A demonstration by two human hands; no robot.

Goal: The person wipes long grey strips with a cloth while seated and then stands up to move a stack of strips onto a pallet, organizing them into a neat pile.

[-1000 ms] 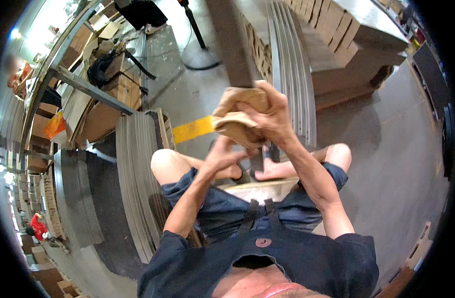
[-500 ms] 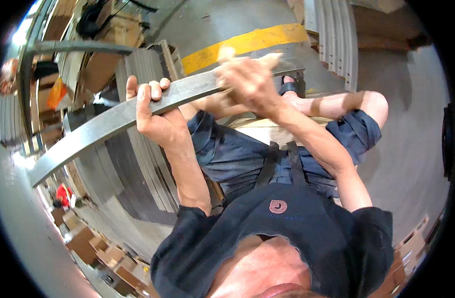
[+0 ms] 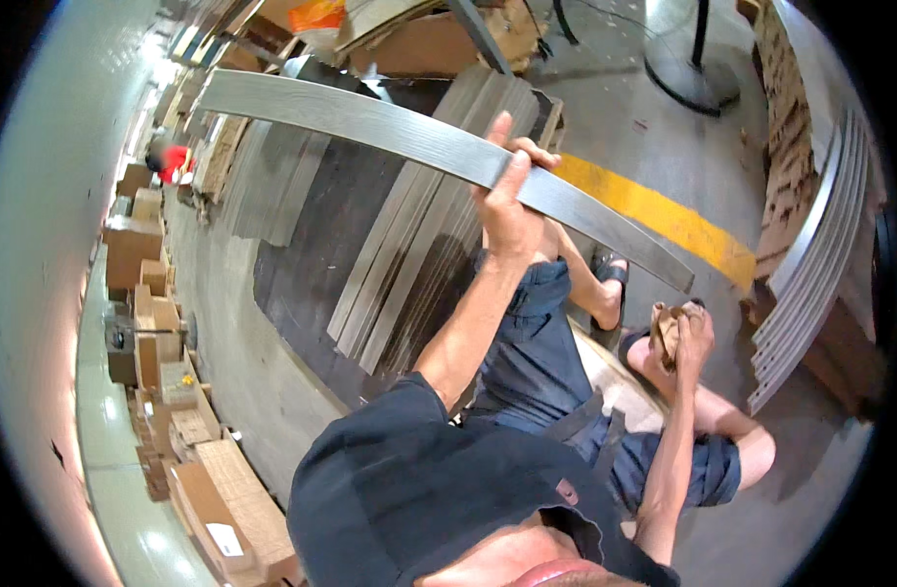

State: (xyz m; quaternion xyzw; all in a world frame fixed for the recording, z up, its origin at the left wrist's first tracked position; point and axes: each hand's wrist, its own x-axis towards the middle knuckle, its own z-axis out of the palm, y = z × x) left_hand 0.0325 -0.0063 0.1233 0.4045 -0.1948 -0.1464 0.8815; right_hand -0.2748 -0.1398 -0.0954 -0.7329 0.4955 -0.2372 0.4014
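Note:
A long grey plank (image 3: 370, 125) with a wood-grain face reaches across the upper middle, its right end above the floor near my feet. My left hand (image 3: 512, 201) is closed around it right of its middle, thumb and fingers over its edges. Off the plank's right end, lower down, my right hand (image 3: 695, 344) is closed on a crumpled brown rag (image 3: 666, 338), clear of the plank. Whether the rag is cloth or paper is hard to make out.
Beyond my left arm lie stacks of grey planks (image 3: 409, 254) on a dark sheet. More planks (image 3: 810, 264) lean at the right beside torn cardboard (image 3: 793, 127). A yellow floor stripe (image 3: 654, 215), a round stand base (image 3: 688, 83), cardboard boxes (image 3: 135, 254) and a distant person in red (image 3: 177, 161) also show.
The view has turned, and the plank now slopes down toward the right. My right hand has come off the plank and moved right with the rag; my left hand keeps its hold.

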